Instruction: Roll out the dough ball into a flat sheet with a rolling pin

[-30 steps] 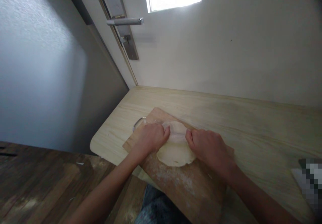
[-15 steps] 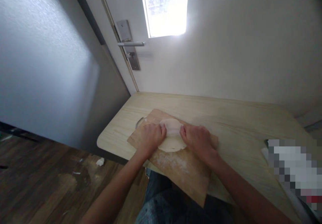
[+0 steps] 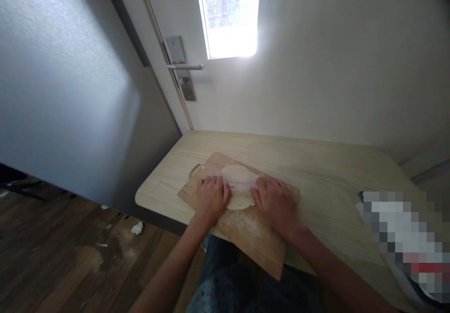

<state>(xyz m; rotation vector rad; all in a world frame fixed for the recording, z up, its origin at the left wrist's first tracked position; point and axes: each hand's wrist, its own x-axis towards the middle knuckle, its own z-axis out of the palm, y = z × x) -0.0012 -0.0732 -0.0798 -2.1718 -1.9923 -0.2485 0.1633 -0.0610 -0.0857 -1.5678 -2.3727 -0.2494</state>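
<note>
A flat round sheet of pale dough (image 3: 236, 171) lies on a wooden cutting board (image 3: 256, 245) dusted with flour. Across the dough runs a pale, blurred rolling pin (image 3: 242, 187), its two ends covered by my hands. My left hand (image 3: 211, 195) is over the left end, fingers bent forward and thumb along the inner side. On the right end rests my right hand (image 3: 276, 202), its fingers curled over and its thumb pointing inward. Dough shows both beyond the pin and on its near side.
The board sits askew on a light wood table (image 3: 330, 177), one corner jutting past the near edge. A metal ring handle (image 3: 195, 169) is at its far left. A pixelated item (image 3: 404, 238) lies at right. Behind stands a door with a handle (image 3: 186, 66); scraps (image 3: 137, 228) litter the floor.
My hands have loosened from tight fists, with the fingers now reaching further forward over the pin. The view has shifted slightly; dough and board stay in about the same place.
</note>
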